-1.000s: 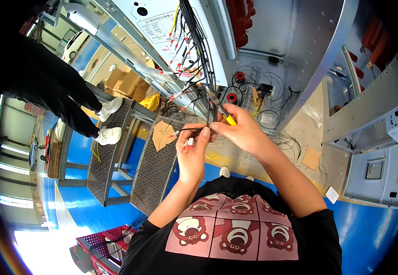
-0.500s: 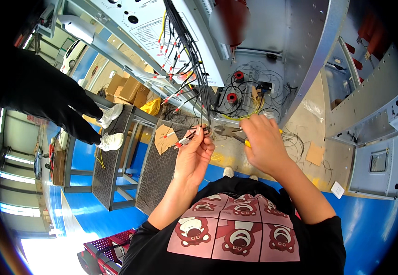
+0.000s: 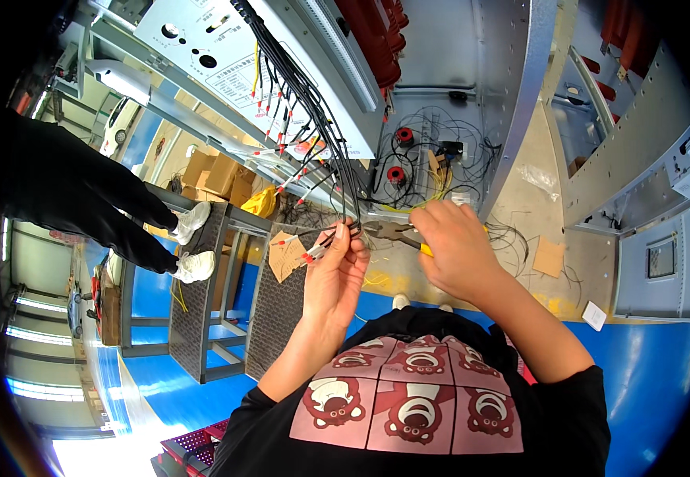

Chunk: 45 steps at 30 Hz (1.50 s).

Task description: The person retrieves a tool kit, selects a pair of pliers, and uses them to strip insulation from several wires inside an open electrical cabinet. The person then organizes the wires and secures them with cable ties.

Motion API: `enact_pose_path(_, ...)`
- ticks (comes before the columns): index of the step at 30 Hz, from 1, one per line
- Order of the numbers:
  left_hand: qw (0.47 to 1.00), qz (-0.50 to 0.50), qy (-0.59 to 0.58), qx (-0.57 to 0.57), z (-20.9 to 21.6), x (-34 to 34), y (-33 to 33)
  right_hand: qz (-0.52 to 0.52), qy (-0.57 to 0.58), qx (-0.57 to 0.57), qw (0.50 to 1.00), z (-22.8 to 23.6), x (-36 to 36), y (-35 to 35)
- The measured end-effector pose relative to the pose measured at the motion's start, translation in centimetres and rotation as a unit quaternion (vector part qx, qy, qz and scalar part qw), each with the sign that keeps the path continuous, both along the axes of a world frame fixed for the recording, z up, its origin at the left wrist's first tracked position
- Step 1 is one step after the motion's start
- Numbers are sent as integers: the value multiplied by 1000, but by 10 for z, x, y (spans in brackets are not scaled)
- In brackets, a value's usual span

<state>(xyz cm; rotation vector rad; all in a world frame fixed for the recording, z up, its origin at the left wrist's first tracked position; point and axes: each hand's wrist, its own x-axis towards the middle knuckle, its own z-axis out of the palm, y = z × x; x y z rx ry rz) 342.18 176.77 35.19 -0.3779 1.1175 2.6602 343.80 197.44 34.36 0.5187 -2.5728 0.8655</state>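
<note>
My left hand (image 3: 335, 274) pinches a thin black wire with a white-and-red end sleeve (image 3: 318, 248), part of a black wire bundle (image 3: 313, 111) that hangs from a grey control panel (image 3: 226, 48). My right hand (image 3: 458, 248) grips yellow-handled pliers (image 3: 391, 231), whose jaws point left and meet the wire right at my left fingertips. Several more wires with red-tipped white sleeves (image 3: 281, 119) dangle from the bundle above my hands.
Another person in black trousers and white shoes (image 3: 190, 242) stands on a grated metal step platform (image 3: 202, 302) at left. Cardboard boxes (image 3: 214, 171) lie behind it. Inside the open grey cabinet (image 3: 519, 95) sit red ring parts (image 3: 403, 137) and loose black wires. The floor (image 3: 647, 381) is blue.
My right hand with the pliers swung out to the right and has come back to the wire in my left hand. The view has tilted slightly.
</note>
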Motion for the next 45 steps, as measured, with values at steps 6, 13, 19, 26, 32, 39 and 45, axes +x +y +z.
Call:
enact_pose_path(6, 1000, 5, -1, -4, 2, 0, 0, 14, 2, 2, 1000, -2, -4, 0)
enact_pose_path(13, 1000, 16, -10, -8, 1, -2, -2, 17, -29, 1, 999, 3, -7, -2)
enact_pose_path(19, 1000, 8, -12, -3, -2, -3, -4, 24, -23, -4, 999, 1, -9, -1)
enact_pose_path(26, 999, 16, 6, -50, -1, -5, -4, 25, -5, 20, 999, -1, -14, 0)
enact_pose_path(32, 998, 16, 3, -63, -3, -6, -4, 32, -63, 15, 997, -1, -14, 1)
enact_pose_path(39, 1000, -10, -9, -5, -11, -9, -8, 103, -320, -163, 928, -15, -9, -11)
enact_pose_path(45, 999, 8, -2, -31, -6, -6, -2, 213, -341, -406, 820, -48, -4, -20)
